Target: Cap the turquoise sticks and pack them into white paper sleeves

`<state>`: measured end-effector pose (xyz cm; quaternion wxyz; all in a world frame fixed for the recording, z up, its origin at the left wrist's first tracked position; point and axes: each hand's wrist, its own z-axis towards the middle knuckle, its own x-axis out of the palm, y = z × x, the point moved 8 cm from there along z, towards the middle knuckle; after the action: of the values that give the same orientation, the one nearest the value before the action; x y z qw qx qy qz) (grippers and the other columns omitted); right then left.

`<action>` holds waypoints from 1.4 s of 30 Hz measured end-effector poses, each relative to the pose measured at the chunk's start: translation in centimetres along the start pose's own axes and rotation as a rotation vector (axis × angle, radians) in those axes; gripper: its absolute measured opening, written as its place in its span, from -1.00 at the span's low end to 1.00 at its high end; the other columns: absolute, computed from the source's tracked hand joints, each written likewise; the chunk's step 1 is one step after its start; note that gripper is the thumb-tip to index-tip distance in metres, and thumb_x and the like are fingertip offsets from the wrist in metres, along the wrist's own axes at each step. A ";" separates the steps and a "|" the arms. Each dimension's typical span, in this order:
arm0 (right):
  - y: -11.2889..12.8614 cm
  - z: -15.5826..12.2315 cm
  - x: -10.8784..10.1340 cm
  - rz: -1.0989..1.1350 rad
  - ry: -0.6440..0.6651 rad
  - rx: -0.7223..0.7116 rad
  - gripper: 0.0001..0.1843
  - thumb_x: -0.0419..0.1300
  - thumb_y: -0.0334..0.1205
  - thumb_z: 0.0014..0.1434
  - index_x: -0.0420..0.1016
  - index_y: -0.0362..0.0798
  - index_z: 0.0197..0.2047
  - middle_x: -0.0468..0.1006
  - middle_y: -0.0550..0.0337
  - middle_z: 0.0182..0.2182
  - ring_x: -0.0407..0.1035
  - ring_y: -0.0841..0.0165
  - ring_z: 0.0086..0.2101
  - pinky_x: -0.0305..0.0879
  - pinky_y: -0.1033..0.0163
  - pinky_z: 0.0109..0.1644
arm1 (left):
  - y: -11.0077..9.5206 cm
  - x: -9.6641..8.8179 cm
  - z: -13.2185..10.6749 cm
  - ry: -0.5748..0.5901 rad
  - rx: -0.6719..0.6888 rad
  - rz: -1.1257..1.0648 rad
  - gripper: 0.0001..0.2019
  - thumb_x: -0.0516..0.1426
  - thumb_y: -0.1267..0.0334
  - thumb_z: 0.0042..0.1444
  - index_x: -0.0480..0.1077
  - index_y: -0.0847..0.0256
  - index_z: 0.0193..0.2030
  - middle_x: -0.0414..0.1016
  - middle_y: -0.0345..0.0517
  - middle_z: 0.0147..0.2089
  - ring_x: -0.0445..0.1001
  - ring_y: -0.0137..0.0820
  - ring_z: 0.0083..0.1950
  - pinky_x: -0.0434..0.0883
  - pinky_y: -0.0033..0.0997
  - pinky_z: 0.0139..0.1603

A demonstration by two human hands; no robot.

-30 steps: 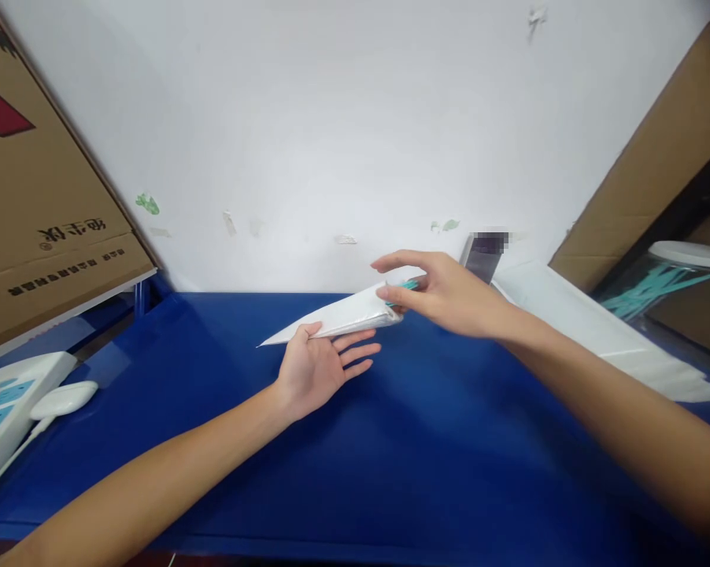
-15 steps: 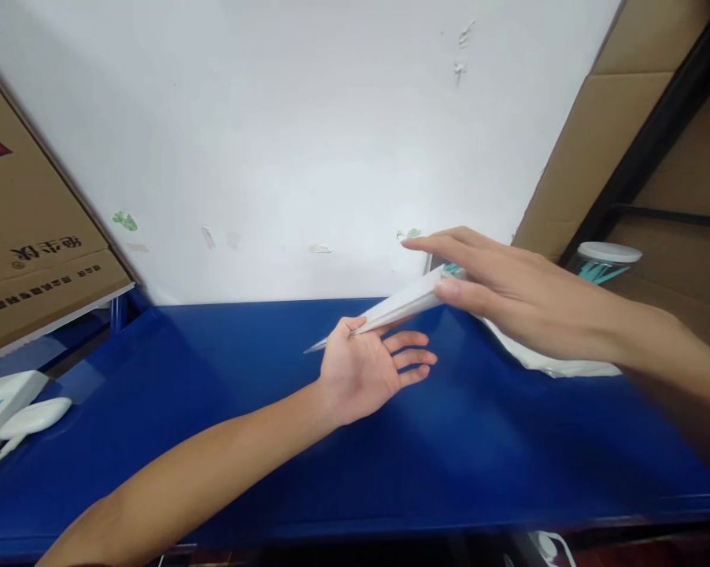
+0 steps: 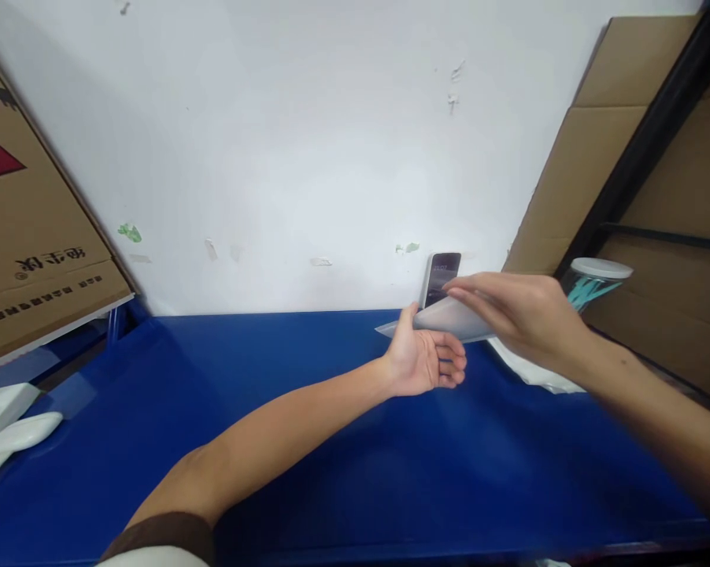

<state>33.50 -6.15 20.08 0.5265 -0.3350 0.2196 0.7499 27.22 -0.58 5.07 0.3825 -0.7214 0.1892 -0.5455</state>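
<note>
A whitish, translucent plastic bag (image 3: 452,317) narrows to a clear point at its left end and is held just above the blue table. My left hand (image 3: 419,358), palm turned up, has this bag lying between its raised thumb and its half-curled fingers. At the wide right end, my right hand (image 3: 520,311) closes its thumb and straight fingers on the bag. Some of that end is hidden by the hand. Behind the bag, a phone (image 3: 441,276) with a lit dark screen leans on the white wall.
A lidded clear jar (image 3: 594,285) of teal sticks stands to the right. A white flat pile (image 3: 538,374) lies beneath my right forearm. White devices (image 3: 21,435) sit on the blue table (image 3: 308,488) at far left, below a printed cardboard box (image 3: 42,228).
Both hands and the bag have shifted right in view. My right hand's fingers have come together on the bag's wide end, and my left fingers have curled more. The phone has come into view.
</note>
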 end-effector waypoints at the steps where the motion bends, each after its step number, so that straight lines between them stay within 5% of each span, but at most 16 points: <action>1: -1.1 0.2 -0.5 -0.074 -0.049 0.022 -0.57 -0.01 0.02 0.42 0.64 0.03 -0.06 0.70 0.09 -0.22 0.53 0.23 -0.28 0.25 0.22 -0.24 | 0.2 0.3 0.0 0.053 -0.012 0.043 0.01 -0.55 -0.41 0.20 0.44 0.32 -0.51 0.41 0.06 -0.59 0.42 -0.30 -0.59 0.30 -0.34 -0.53; 5: -5.9 2.2 -3.0 -0.385 -0.213 0.233 -0.56 0.02 0.01 0.41 0.65 -0.07 -0.11 0.67 0.00 -0.34 0.45 0.25 -0.34 0.06 0.21 -0.32 | 2.4 1.6 -2.3 0.299 -0.132 0.289 0.00 -0.52 -0.31 0.27 0.51 0.39 -0.48 0.50 0.19 -0.53 0.48 -0.26 -0.58 0.23 -0.36 -0.59; 8: -7.4 3.9 -3.3 -0.472 -0.166 0.247 -0.55 0.01 0.02 0.42 0.62 -0.09 -0.13 0.65 0.00 -0.32 0.38 0.31 -0.37 -0.07 0.21 -0.38 | 3.7 0.2 -4.7 0.268 -0.171 0.413 -0.16 -0.33 -0.22 0.34 0.55 0.38 -0.39 0.56 0.18 -0.44 0.51 -0.31 -0.53 0.23 -0.42 -0.57; 13: -6.5 2.0 -3.6 -0.509 -0.279 0.226 -0.46 -0.06 0.09 0.44 0.62 -0.12 -0.11 0.65 -0.07 -0.25 0.43 0.26 -0.26 -0.06 0.20 -0.39 | 0.5 -7.4 -9.8 -0.203 0.067 0.654 -0.38 -0.03 -0.22 0.24 0.58 0.32 -0.33 0.54 0.05 -0.47 0.41 -0.41 -0.55 0.15 -0.49 -0.57; 18: -6.0 -3.4 3.9 -0.166 0.369 0.205 -0.42 -0.06 0.25 0.37 0.63 0.06 -0.05 0.65 0.07 -0.16 0.49 0.16 -0.26 0.20 0.15 -0.32 | -8.2 -17.8 -20.3 -0.953 0.299 1.023 -0.47 -0.01 -0.17 0.15 0.54 0.25 -0.38 0.48 0.01 -0.53 0.34 -0.36 -0.58 0.17 -0.43 -0.54; 22: -5.4 -4.5 7.3 0.159 0.400 0.309 -0.46 -0.09 0.19 0.40 0.56 -0.02 -0.11 0.57 -0.02 -0.03 0.45 0.12 -0.06 0.28 0.04 0.05 | -12.0 -21.7 -26.6 -1.189 0.361 1.180 -0.56 -0.03 -0.07 0.15 0.49 0.23 -0.37 0.39 -0.11 -0.57 0.26 -0.36 -0.54 0.16 -0.40 -0.46; 26: -4.3 -2.7 11.2 0.386 0.325 0.324 -0.58 -0.01 0.17 0.34 0.38 0.00 -0.29 0.51 0.10 -0.19 0.39 0.22 -0.17 0.28 0.13 -0.07 | -11.9 -21.7 -28.1 -1.216 0.299 1.420 -0.63 0.05 -0.02 0.16 0.53 0.19 -0.38 0.45 -0.15 -0.52 0.35 -0.28 -0.44 0.20 -0.35 -0.32; 30: -4.6 -2.3 14.2 0.295 0.251 0.334 -0.65 0.00 0.00 0.31 0.14 0.03 -0.46 0.36 0.23 -0.49 0.23 0.34 -0.44 0.12 0.21 -0.30 | -10.6 -20.8 -27.2 -1.142 0.209 1.597 -0.69 0.06 0.01 0.17 0.54 0.12 -0.33 0.49 -0.16 -0.46 0.41 -0.23 -0.37 0.18 -0.35 -0.29; 35: -6.3 -5.4 17.4 0.087 0.475 0.384 -0.73 0.05 -0.06 0.26 0.33 0.00 -0.43 0.52 0.12 -0.44 0.33 0.27 -0.40 0.07 0.20 -0.33 | -10.0 -20.7 -26.5 -1.098 0.163 1.699 -0.71 0.03 0.04 0.22 0.52 0.10 -0.20 0.49 -0.15 -0.42 0.42 -0.22 -0.36 0.17 -0.35 -0.30; 42: -6.9 -6.5 18.4 0.094 0.493 0.457 -0.69 0.05 -0.01 0.26 0.45 0.00 -0.38 0.60 0.11 -0.38 0.43 0.23 -0.34 0.11 0.19 -0.35 | -9.8 -20.6 -26.2 -1.061 0.148 1.746 -0.69 0.02 0.00 0.25 0.51 0.08 -0.12 0.43 -0.18 -0.48 0.40 -0.23 -0.43 0.16 -0.33 -0.35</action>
<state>37.60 3.66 2.32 0.4839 -0.3690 0.5178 0.6013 -5.43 10.83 2.15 0.7242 -0.4549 0.4207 0.3027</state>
